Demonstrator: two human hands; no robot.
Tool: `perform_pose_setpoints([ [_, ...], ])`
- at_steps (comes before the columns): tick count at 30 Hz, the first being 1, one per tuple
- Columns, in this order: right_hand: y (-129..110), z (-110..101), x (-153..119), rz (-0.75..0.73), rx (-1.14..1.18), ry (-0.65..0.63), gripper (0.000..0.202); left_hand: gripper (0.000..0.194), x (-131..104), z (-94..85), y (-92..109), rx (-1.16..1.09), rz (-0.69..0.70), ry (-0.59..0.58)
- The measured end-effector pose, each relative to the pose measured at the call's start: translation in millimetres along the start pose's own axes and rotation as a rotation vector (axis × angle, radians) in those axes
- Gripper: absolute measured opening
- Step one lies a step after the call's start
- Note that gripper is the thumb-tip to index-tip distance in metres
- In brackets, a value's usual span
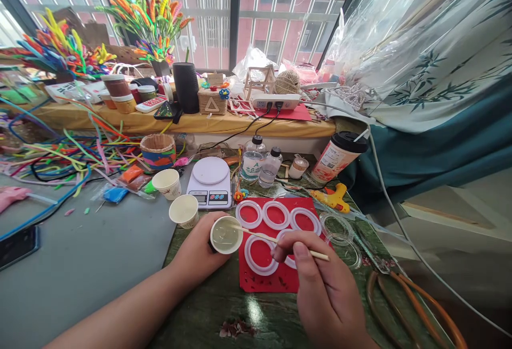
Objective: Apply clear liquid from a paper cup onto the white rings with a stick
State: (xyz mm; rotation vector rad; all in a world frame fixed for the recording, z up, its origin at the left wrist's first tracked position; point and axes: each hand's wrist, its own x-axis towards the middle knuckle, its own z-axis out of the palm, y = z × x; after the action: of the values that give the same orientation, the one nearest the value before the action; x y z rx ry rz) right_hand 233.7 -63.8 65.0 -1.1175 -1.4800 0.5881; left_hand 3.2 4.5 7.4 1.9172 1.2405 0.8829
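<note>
My left hand is wrapped round a paper cup of clear, slightly cloudy liquid. Between the fingers of my right hand is a thin wooden stick, its far tip inside that cup. Under and beside my right hand lies a red sheet with several translucent white ring molds on it, one partly covered by my fingers. Two more paper cups stand behind my left hand, near a white kitchen scale.
Behind the sheet stand two clear bottles, a small jar and a lidded drink cup. A yellow glue gun, clear rings and orange-handled scissors lie right. Pipe cleaners and a phone lie left.
</note>
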Motion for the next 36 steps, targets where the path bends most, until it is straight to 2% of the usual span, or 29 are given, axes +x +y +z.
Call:
perform_pose_setpoints([
  [11,-1.5,-0.7,-0.3,0.090,-0.002,0.018,0.032,0.041,-0.3,1.1,-2.1,-0.006,0.002,0.008],
  [22,-3.1,-2.5,1.5,0.038,-0.009,-0.025,0.029,0.038,0.1,-0.3,-0.1,-0.011,0.011,-0.009],
  [25,-3.3,-1.7,0.8,0.055,0.025,-0.075,0.033,0.039,0.3,-0.6,-0.1,-0.006,0.001,-0.015],
  [28,-2.3,-1.3,-0.2,0.069,0.018,-0.005,0.030,0.040,0.3,-0.4,-0.6,-0.006,0.000,-0.021],
  [31,-1.3,-1.7,-0.6,0.075,0.043,-0.053,0.032,0.040,0.1,0.2,-1.6,-0.003,0.005,-0.017],
  [34,-1.7,-2.7,0.3,0.033,-0.006,-0.033,0.031,0.040,0.3,0.4,-1.7,0.000,0.022,-0.013],
  [36,-2.5,-3.2,1.0,-0.001,-0.006,-0.067,0.029,0.039,0.5,0.1,-0.9,-0.004,0.032,-0.003],
])
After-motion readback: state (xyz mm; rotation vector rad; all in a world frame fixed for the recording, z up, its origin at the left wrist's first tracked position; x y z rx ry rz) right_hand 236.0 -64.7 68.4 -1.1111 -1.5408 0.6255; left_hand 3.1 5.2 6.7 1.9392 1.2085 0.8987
